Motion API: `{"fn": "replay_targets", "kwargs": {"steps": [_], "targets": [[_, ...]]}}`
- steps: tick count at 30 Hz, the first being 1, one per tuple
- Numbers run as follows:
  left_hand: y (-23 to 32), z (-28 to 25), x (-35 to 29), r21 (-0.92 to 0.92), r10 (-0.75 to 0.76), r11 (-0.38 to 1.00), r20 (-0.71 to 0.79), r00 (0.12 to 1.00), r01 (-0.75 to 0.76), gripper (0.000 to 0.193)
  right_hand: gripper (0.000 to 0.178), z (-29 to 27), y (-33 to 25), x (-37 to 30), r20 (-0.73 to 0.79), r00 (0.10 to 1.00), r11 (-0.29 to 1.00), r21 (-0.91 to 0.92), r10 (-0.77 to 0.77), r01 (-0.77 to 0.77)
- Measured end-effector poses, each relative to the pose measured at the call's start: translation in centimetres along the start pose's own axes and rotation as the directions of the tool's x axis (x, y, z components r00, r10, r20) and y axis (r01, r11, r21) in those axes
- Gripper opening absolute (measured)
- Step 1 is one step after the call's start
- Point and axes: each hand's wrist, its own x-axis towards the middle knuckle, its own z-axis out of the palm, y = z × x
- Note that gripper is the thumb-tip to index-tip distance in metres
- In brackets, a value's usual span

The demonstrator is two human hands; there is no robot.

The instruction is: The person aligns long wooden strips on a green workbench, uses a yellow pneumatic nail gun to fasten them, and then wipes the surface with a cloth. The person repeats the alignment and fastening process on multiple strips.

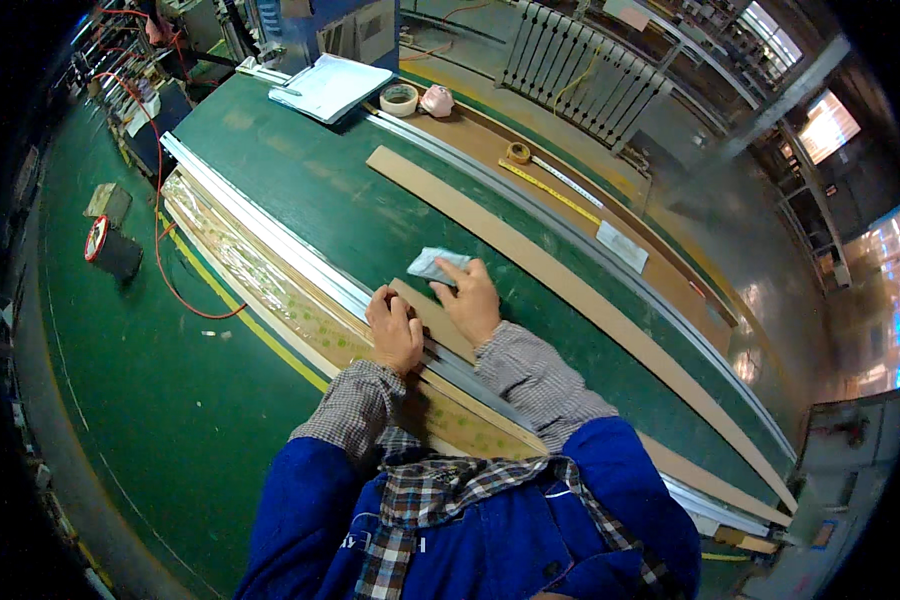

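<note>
- Around the middle of the frame, the right hand [473,303] has its fingers loosely parted, fingertips on a crumpled white cloth [435,263]; can't tell if it's really gripping it.
- Just to its left, the left hand [396,332] has its fingers curled and bunched over the white strip [270,231]; can't tell if they pinch it.
- A short-looking brown strip [430,315] pokes out between the two hands, and a wrapped bundle [240,250] runs along the near edge of the green tabletop [260,140].
- Right of the right hand, one long cardboard strip [570,292] crosses the tabletop, with a grey rail [530,186] beyond it.
- Top centre: one clipboard with papers [332,88], one pale tape roll [399,98], one small pink thing [437,100]. Further right, one brown tape roll [518,152], so two rolls total.
- One orange hose [160,170] loops down the left side.
- Right forearm and wrist cover part of the brown strip, the person's torso hides the bundle's lower end, and the far right is too blurry to make out.
</note>
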Motion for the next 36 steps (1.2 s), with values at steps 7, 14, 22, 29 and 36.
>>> {"fn": "replay_targets", "kwargs": {"steps": [7,14,22,29,36], "targets": [[-1.3,1.5,-0.2,-0.041,0.037,0.998,-0.114,0.993,-0.042,0.027,0.031,2.9,-1.9,-3.4,0.061,0.996,0.912,-0.402,-0.061,0.080],[-2.3,2.6,-0.5,-0.176,-0.024,0.984,-0.183,0.983,-0.009,0.028,0.043,4.2,-1.6,-2.4,0.259,0.965,0.919,-0.388,0.037,0.069],[-2.8,2.7,-0.4,-0.114,0.059,0.990,-0.217,0.974,-0.085,0.033,0.047,5.0,-1.1,-2.9,0.336,0.917,0.861,-0.379,-0.213,0.339],[-2.1,1.8,-0.6,-0.038,0.080,0.996,-0.119,0.990,-0.085,0.014,0.043,1.8,-0.6,-6.5,0.379,0.921,0.821,-0.494,-0.093,0.286],[-1.6,1.5,-0.7,-0.035,0.044,0.998,-0.077,0.996,-0.047,0.017,0.048,-5.7,4.8,-16.5,0.204,0.979,0.804,-0.583,0.005,0.117]]}}
